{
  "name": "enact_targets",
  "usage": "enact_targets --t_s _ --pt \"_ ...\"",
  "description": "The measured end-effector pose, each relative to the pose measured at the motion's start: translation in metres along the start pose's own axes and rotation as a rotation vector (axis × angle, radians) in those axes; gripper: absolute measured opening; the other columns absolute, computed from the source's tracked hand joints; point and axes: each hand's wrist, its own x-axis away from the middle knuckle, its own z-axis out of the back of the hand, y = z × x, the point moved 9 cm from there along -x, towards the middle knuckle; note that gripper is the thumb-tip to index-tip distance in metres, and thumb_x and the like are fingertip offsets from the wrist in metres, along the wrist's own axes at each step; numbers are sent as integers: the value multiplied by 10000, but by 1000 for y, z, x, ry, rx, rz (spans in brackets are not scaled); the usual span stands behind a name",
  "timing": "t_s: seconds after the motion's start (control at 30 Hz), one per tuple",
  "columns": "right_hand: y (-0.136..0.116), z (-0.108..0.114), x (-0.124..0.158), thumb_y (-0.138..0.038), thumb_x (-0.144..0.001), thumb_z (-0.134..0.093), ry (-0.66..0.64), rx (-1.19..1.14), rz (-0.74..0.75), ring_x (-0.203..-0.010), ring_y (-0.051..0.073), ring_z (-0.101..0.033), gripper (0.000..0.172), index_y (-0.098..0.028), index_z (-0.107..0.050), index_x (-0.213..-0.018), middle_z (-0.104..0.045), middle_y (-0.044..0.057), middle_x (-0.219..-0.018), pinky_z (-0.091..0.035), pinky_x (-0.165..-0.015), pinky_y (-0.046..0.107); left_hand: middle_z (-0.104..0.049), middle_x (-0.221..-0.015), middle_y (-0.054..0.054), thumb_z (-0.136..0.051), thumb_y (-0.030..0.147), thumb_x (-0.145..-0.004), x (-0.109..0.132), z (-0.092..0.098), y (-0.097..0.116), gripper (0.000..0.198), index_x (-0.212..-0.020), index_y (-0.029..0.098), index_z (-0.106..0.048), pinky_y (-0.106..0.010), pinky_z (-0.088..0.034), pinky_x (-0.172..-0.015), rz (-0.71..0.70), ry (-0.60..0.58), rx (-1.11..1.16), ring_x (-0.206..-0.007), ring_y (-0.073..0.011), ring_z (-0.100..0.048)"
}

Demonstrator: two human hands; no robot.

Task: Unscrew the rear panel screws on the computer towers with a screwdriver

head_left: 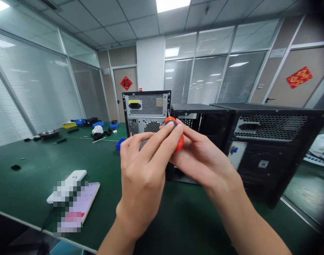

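A screwdriver [180, 143] with a red and dark grey handle is held between both hands in the middle of the head view. My left hand [144, 170] has its fingers closed over the handle from the left. From the other side, my right hand [204, 156] cups the same handle, its fingers partly hidden. The thin shaft points up and away to the right rear edge of a computer case [148, 106], near its power supply panel. Whether the tip sits in a screw is too small to tell. My hands hide the lower part of that case.
Two black computer cases [273, 156] stand to the right. A white power bank [76, 178] and a phone [89, 198] lie at the left front of the green table [39, 159]. Farther back are a metal bowl [49, 133], blue trays [98, 124] and black cables [98, 136].
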Motion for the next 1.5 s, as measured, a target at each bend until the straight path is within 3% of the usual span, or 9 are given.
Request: enact_targets --t_s 0.27,0.43,0.73,1.27,1.5 --pt "1 -2 2 -335 -825 -592 48 -12 -58 -547 73 -488 185 -161 -642 -786 -595 -13 -624 -317 -458 195 -649 -1140 -60 -594 271 -814 -3 1 -2 399 -1207 266 -520 -365 -470 -868 39 19 63 -985 -209 -612" --pt "-2 0 0 -367 -801 -622 29 27 -26 -578 90 -503 188 -180 -638 -791 -612 -14 -651 -383 -529 229 -635 -1005 -68 -644 375 -769 -4 1 -10 376 -1076 187 -534 -322 -491 -789 142 87 86 -894 -183 -613" --pt "-4 6 -1 -352 -753 -673 24 64 14 -684 108 -552 207 -210 -646 -902 -625 -11 -790 -473 -650 264 -596 -819 -22 -657 550 -687 1 -1 -18 456 -909 175 -523 -302 -476 -729 254 176 77 -755 -154 -592" --pt "4 2 0 -384 -811 -612 -19 -69 -11 -673 74 -563 205 -184 -655 -823 -653 -12 -826 -475 -657 215 -594 -794 -17 -660 518 -703 4 -6 -19 413 -877 170 -523 -298 -457 -743 276 198 96 -743 -147 -580" --pt "9 3 1 -329 -879 -521 -4 -76 -33 -731 83 -601 204 -186 -662 -908 -677 6 -898 -488 -611 178 -577 -786 -11 -633 565 -703 5 -5 -19 455 -883 168 -502 -294 -452 -720 283 219 60 -733 -147 -578"
